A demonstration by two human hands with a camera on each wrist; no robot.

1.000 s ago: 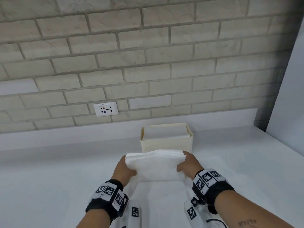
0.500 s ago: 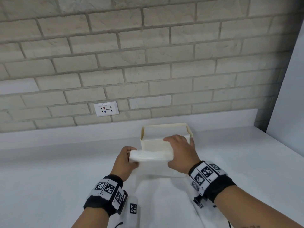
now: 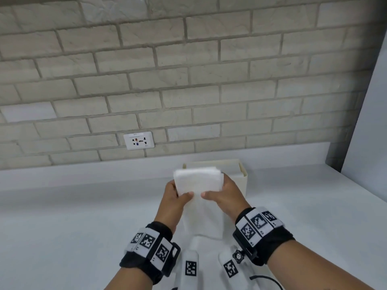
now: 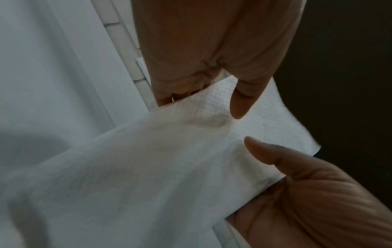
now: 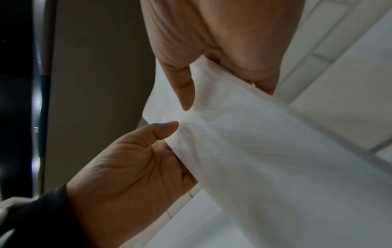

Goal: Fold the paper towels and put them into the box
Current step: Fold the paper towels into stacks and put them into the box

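Observation:
I hold a folded white paper towel (image 3: 198, 181) upright between both hands, just in front of the cream box (image 3: 244, 185) that stands by the wall. My left hand (image 3: 178, 191) pinches its lower left edge, thumb on the near face. On the lower right edge my right hand (image 3: 219, 189) pinches the same way. The left wrist view shows my left hand (image 4: 207, 104) gripping the towel (image 4: 169, 159). In the right wrist view my right hand (image 5: 224, 90) grips the towel (image 5: 275, 151). A flat white sheet (image 3: 204, 220) lies on the counter under my hands.
The white counter (image 3: 83, 216) runs to a low ledge under a brick wall with a socket (image 3: 138, 140). A white panel (image 3: 366, 132) closes off the right side. White tagged pieces (image 3: 190, 266) and a black cable (image 3: 270, 279) sit near the front edge.
The wide towel was folded over by my right hand toward the left. It is now narrower, stands upright and has risen closer to the box.

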